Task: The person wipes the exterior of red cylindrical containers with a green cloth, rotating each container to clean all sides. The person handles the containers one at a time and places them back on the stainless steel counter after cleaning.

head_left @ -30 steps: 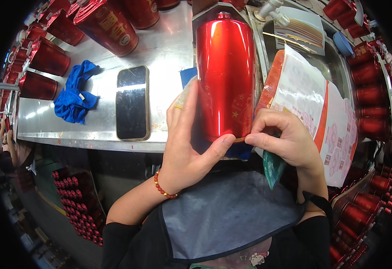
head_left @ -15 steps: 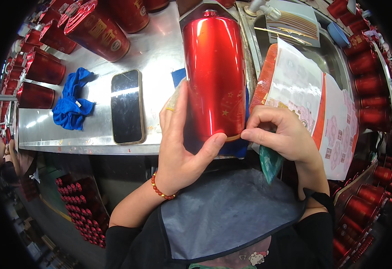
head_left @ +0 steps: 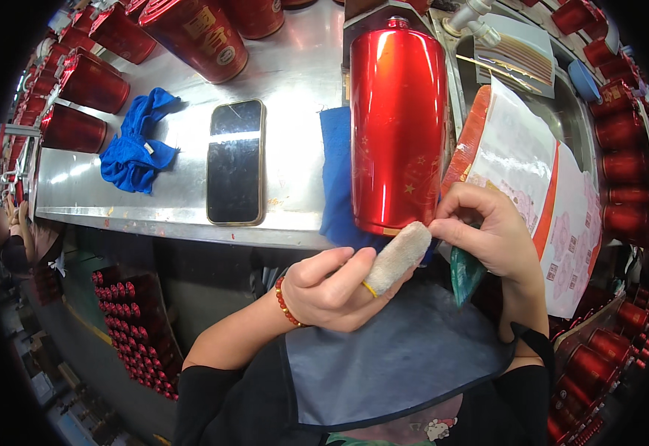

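Note:
A glossy red bottle [head_left: 398, 126] with a narrow metal neck lies before me, its base toward me, on a blue cloth [head_left: 335, 178]. My left hand [head_left: 332, 290] is off the bottle's side. Its index finger, in a pale cloth finger cover [head_left: 398, 256] with a yellow band, reaches to the base's lower right edge; the other fingers curl loosely. My right hand [head_left: 488, 227] pinches thumb against index finger beside that same edge. What is in the pinch is too small to make out. From under the right palm hangs a green, glossy, pointed piece [head_left: 465, 276].
A phone [head_left: 235, 163] and a crumpled blue cloth [head_left: 137, 145] lie on the metal table at left. Red containers [head_left: 198, 37] stand behind. Right of the bottle, printed sheets [head_left: 517, 149] overlap a sink [head_left: 562, 89] with a white tap [head_left: 476, 18]. Racks of red containers [head_left: 621, 163] line the far right.
My left hand has let go of the bottle's left side and come down to its base, covered index finger foremost. My right hand stays pinched at the base edge. The view has shifted slightly.

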`<state>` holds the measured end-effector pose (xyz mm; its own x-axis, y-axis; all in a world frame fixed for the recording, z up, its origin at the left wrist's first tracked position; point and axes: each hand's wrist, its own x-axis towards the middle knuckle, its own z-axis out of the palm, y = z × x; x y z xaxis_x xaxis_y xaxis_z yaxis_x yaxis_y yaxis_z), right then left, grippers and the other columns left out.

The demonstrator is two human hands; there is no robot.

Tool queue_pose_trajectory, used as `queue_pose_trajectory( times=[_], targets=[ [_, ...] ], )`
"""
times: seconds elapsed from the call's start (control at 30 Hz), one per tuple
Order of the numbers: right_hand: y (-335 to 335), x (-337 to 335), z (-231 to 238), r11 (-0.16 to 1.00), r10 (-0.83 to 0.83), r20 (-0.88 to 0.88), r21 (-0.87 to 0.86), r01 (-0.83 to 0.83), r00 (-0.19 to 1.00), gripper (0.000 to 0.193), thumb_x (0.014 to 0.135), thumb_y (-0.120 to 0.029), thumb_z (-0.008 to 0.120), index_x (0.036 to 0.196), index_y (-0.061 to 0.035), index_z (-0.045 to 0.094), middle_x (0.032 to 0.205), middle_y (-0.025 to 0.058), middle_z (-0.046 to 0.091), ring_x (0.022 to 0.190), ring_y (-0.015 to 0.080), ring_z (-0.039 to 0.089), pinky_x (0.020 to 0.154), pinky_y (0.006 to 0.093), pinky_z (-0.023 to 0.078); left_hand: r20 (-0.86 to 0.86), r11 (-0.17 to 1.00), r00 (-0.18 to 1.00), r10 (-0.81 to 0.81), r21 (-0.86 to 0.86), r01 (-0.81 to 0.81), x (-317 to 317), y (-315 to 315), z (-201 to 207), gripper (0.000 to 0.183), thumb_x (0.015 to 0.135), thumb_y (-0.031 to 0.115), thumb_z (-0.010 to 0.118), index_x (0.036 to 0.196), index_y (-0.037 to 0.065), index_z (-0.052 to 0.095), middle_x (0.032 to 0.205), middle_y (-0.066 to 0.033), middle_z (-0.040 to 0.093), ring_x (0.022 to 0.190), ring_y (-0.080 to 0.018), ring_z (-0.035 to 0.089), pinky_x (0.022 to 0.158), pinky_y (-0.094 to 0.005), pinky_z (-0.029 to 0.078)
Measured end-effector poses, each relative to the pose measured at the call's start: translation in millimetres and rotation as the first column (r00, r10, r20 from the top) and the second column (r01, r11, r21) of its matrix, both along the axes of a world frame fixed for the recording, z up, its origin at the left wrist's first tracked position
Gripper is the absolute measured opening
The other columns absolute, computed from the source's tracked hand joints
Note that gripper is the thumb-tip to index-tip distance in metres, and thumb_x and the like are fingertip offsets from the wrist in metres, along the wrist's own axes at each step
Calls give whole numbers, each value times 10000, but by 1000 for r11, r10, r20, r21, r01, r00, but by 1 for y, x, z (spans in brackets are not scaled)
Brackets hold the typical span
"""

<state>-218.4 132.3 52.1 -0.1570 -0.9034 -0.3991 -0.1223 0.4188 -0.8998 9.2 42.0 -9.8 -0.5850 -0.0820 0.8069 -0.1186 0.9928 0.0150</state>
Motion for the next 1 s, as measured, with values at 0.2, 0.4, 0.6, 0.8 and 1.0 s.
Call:
queue_pose_trajectory(
  times=[0.2,0.4,0.6,0.8,1.0],
  targets=[
    [-2,2,0,999,14,-31,-52,-16,999,143,876,-63,772,833,-11,645,825,-10,594,723,50,550,644,218,422,116,997,992,41,67,-49,19,-5,3,319,793,237,764,1097,143,797,1184,12,711,1054,-188,477,840,-298,398],
    [1,1,-5,997,-1,-25,-77,-1,1000,151,873,-66,777,811,-9,652,842,-1,582,734,59,537,648,220,402,214,888,970,111,417,-193,25,-19,6,416,770,154,788,1180,88,760,1126,-41,753,963,-239,538,891,-330,453],
    [1,7,-3,989,-24,-64,-148,15,998,148,871,-88,789,800,-20,678,824,2,568,710,69,503,636,232,379,177,917,980,86,371,-148,-15,-21,25,792,686,262,896,1382,19,607,1483,-174,505,1259,-355,485,1067,-407,405],
    [4,4,-9,981,-43,-111,-194,20,993,184,868,-149,815,779,-45,693,777,-14,557,654,71,461,599,244,361,197,888,980,-18,454,-75,-30,-34,29,802,678,113,836,1419,-19,560,1516,-176,483,1345,-381,494,1085,-445,456],
    [3,3,-6,988,-16,-97,-153,1,995,179,871,-132,807,788,-34,682,814,-5,566,691,70,488,618,241,374,160,816,987,-21,573,-75,-23,-34,22,906,709,186,903,1465,-68,474,1493,-261,486,1322,-399,532,1081,-437,464]
  ],
)
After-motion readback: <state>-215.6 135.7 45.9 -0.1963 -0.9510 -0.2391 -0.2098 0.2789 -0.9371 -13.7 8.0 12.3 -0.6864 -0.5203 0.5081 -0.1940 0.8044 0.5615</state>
